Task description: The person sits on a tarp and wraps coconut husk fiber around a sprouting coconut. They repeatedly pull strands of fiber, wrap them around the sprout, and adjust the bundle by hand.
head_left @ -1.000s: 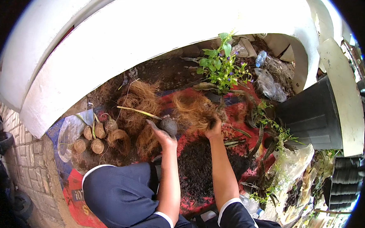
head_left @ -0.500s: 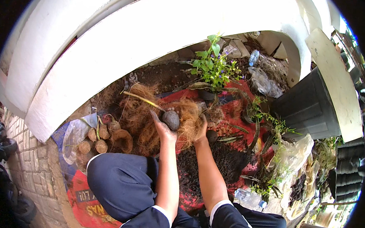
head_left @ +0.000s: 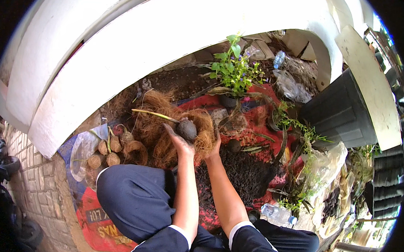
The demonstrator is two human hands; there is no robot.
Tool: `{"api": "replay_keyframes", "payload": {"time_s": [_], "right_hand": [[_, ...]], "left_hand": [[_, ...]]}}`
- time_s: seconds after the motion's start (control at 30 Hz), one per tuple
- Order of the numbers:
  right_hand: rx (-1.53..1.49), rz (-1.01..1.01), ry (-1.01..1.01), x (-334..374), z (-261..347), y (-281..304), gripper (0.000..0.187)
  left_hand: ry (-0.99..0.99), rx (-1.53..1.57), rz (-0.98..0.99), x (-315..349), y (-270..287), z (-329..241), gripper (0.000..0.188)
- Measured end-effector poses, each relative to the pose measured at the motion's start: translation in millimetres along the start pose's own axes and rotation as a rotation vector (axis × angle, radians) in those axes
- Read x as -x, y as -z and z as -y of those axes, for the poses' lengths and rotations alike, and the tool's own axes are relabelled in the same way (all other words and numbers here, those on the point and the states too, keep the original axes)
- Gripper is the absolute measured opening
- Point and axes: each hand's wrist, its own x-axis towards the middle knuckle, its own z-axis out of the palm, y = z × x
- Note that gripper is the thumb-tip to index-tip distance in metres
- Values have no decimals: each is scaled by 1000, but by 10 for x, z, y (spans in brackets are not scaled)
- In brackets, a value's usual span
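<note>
My left hand (head_left: 182, 145) is cupped around a dark round soil ball (head_left: 186, 131), from which a pale yellow-green stem (head_left: 154, 115) points to the left. Close on its right, my right hand (head_left: 214, 148) grips a tuft of brown coconut fibre (head_left: 205, 128) and presses it against the ball's side. Its fingertips are partly hidden by the strands. More loose coconut fibre (head_left: 149, 132) lies beneath and to the left of my hands. A heap of dark soil (head_left: 236, 175) spreads on the red sheet (head_left: 206, 213) near my right forearm.
Several fibre-wrapped plant balls (head_left: 113, 159) lie at the left. A flowering plant (head_left: 234, 73) stands ahead; a black pot (head_left: 342, 113) is tipped at the right. Plastic bottles (head_left: 277, 214) and clear bags (head_left: 290, 88) lie about. A white curved structure (head_left: 184, 29) arches overhead.
My right hand has moved left with its fibre, up to the soil ball. My left hand still holds the ball, shifted slightly leftward and up.
</note>
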Motion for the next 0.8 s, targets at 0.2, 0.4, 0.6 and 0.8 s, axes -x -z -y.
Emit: {"api": "replay_keyframes", "payload": {"time_s": [0.2, 0.4, 0.6, 0.8], "right_hand": [[-53, 222, -68, 25, 70, 109, 71], [3, 164, -149, 86, -14, -13, 66], [112, 165, -171, -45, -161, -178, 46], [71, 240, -179, -136, -155, -346, 49]], "left_hand": [[-229, -104, 4, 53, -210, -83, 57], [-484, -495, -31, -43, -135, -96, 41], [-478, -716, 101, -46, -86, -122, 35], [-650, -1003, 119, 64, -249, -328, 32]]}}
